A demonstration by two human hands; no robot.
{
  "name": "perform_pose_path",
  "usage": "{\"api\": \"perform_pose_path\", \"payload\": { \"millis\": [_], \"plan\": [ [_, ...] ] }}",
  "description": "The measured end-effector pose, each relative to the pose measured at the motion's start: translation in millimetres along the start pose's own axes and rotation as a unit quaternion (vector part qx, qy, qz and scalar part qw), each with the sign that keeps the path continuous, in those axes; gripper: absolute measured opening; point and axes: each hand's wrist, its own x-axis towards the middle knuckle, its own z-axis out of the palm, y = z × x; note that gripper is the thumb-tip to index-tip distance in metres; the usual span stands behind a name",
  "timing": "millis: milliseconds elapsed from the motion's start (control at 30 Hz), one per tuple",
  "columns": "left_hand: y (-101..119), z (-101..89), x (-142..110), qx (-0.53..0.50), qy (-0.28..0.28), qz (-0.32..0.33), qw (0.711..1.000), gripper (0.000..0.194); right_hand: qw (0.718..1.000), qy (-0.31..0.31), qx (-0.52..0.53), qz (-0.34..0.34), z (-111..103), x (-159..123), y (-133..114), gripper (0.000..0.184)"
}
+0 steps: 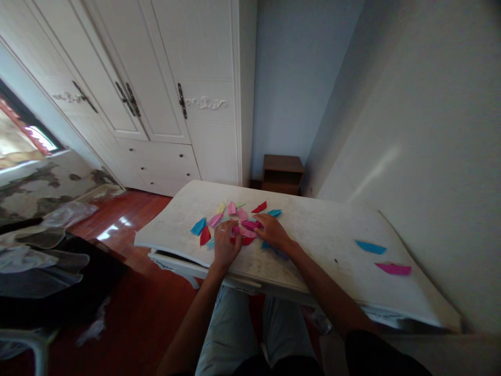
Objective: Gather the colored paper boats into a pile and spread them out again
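A scatter of folded coloured paper pieces (239,222), pink, red, blue and pale yellow, lies on a white table (321,235). My left hand (225,243) rests palm down on the near side of the pile, fingers stretched over the pieces, a ring on one finger. My right hand (273,231) lies flat on the pile's right side, fingers reaching toward a pink piece (250,224). Some pieces are hidden under both hands. Neither hand visibly grips anything.
A blue paper piece (370,247) and a pink one (393,269) lie apart at the table's right. A white wardrobe (164,94) stands behind, a small brown cabinet (282,172) in the corner. A wall runs along the right; dark clutter (50,282) sits on the floor at left.
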Motion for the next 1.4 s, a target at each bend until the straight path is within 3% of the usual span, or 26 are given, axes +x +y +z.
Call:
{"api": "perform_pose_path", "payload": {
  "millis": [67,133,300,433,567,700,767,867,967,1100,1400],
  "plan": [
    [-3,-5.1,-2,-0.02,0.087,0.009,0.996,0.017,1.0,0.013,0.009,0.009,-5,-5,2,0.043],
    [-6,-10.4,-3,-0.027,0.132,0.015,0.991,0.017,0.999,0.035,0.022,0.011,-15,-18,7,0.041],
    [-4,-21.9,-13,-0.014,0.161,0.022,0.987,0.017,0.996,0.058,0.059,0.039,-49,-75,33,0.033],
    [20,-22.7,-23,-0.037,0.157,0.003,0.987,0.015,0.99,0.082,0.027,0.115,-80,-130,61,0.031],
    [63,-8.5,-29,-0.131,0.097,0.034,0.986,0.018,0.971,0.115,-0.062,0.203,-117,-181,92,0.035],
    [107,20.8,-37,-0.253,-0.035,0.087,0.963,0.022,0.914,0.136,-0.209,0.319,-152,-233,125,0.044],
    [123,37.6,-42,-0.276,-0.104,0.106,0.95,0.024,0.887,0.123,-0.258,0.363,-162,-256,138,0.049],
    [135,58.4,-47,-0.239,-0.168,0.127,0.948,0.027,0.888,0.07,-0.267,0.369,-161,-275,146,0.05],
    [137,69.2,-49,-0.174,-0.202,0.145,0.953,0.025,0.897,0.038,-0.26,0.357,-148,-274,142,0.048],
    [133,70.5,-50,-0.138,-0.206,0.123,0.961,0.024,0.915,0.024,-0.234,0.329,-127,-251,128,0.052],
    [135,69.8,-53,-0.113,-0.129,0.022,0.985,0.021,0.969,-0.052,-0.135,0.2,-69,-149,89,0.067]
  ]
}}
